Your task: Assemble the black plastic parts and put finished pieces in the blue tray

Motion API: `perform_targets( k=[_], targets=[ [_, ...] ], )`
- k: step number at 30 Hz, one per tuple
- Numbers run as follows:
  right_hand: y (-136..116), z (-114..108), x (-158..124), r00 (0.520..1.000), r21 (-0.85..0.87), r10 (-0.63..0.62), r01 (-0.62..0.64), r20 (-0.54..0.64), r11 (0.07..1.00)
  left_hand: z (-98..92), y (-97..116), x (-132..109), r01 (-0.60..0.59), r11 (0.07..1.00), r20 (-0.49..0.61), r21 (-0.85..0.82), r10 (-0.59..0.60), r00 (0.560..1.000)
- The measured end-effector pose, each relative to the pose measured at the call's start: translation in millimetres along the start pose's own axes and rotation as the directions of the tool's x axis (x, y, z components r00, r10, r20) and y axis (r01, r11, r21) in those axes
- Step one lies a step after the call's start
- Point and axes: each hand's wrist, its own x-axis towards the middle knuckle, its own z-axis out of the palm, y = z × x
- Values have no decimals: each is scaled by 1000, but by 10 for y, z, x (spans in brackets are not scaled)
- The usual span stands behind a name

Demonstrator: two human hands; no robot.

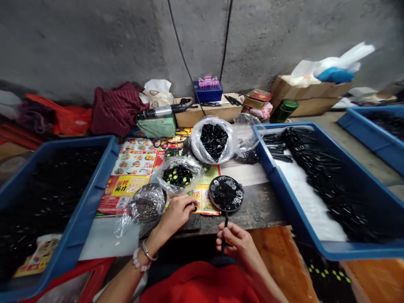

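Observation:
My right hand (235,239) grips a slim black plastic stick (224,235) between thumb and fingers, its upper end pointing at a round dish (211,202) filled with small black discs (225,191). My left hand (178,212) is closed over the table's front edge, fingertips pinched by something small and dark that I cannot make out. Just behind it stands a plastic-lined bowl of black parts with yellow-green dots (177,175). A plastic bag holding small metal pieces (147,209) lies left of that hand. Farther back is a bag of glossy black pieces (213,141).
Blue crates of black parts flank me, one at left (71,235) and one at right (280,185) with black sticks on white lining. A powered screwdriver-like tool (162,111) rests on a green box (158,126). Cables (181,48) hang before the wall.

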Motion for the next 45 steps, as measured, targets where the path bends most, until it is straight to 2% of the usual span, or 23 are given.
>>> perform_targets(
  k=[3, 7, 8, 10, 12, 15, 18, 22, 24, 26, 28, 30, 32, 35, 36, 38, 40, 42, 45],
  targets=[
    [4, 41, 2, 1000, 35, 3, -2, -13, 999, 9, 17, 7, -4, 1000, -9, 27, 4, 1000],
    [-9, 68, 24, 998, 94, -51, 54, -35, 994, -6, 132, -45, -5, 1000, -56, 13, 6, 998],
    [-14, 72, 33, 997, 103, -67, 71, -39, 992, -10, 174, -82, -2, 1000, -25, -18, 2, 1000],
    [-22, 81, 49, 994, 108, -92, 97, -54, 989, -2, 260, -180, 30, 994, 111, -110, -18, 994],
    [-25, 99, 59, 993, 102, -100, 106, -69, 989, 36, 337, -288, 110, 973, 278, -202, -50, 959],
    [-18, 135, 56, 992, 100, -100, 107, -73, 989, 138, 411, -402, 284, 909, 439, -305, -130, 889],
    [-4, 155, 35, 993, 94, -88, 95, -78, 991, 245, 440, -435, 451, 805, 532, -386, -206, 822],
    [12, 156, -1, 990, 71, -97, 104, -104, 992, 336, 459, -441, 568, 695, 591, -441, -252, 767],
    [19, 163, -16, 987, 62, -99, 108, -128, 992, 358, 477, -460, 565, 704, 557, -429, -286, 780],
    [27, 178, -23, 983, 71, -86, 99, -162, 993, 371, 501, -493, 474, 793, 440, -383, -295, 848],
    [41, 196, -19, 976, 93, -72, 92, -203, 991, 388, 521, -537, 296, 921, 268, -253, -227, 936],
    [61, 206, -1, 971, 118, -58, 87, -231, 989, 422, 527, -587, 94, 995, 115, -45, -88, 989],
    [85, 203, 25, 969, 148, -45, 83, -241, 985, 475, 519, -637, -80, 983, 16, 165, 78, 997],
    [106, 173, 62, 967, 183, -27, 75, -252, 980, 549, 504, -687, -240, 900, -16, 363, 264, 965],
    [104, 158, 69, 969, 187, -25, 73, -247, 980, 554, 501, -688, -261, 888, -2, 379, 283, 959],
    [83, 128, 75, 975, 187, -22, 65, -221, 980, 506, 492, -653, -259, 915, 44, 308, 258, 965],
    [47, 100, 69, 983, 186, -19, 54, -183, 981, 384, 461, -567, -213, 966, 80, 150, 203, 976],
    [10, 81, 57, 988, 197, -24, 54, -151, 979, 223, 395, -440, -155, 986, 59, 60, 151, 987],
    [-23, 69, 28, 994, 212, -24, 46, -108, 976, 34, 250, -235, -72, 978, -34, 196, 80, 996]
  ],
)
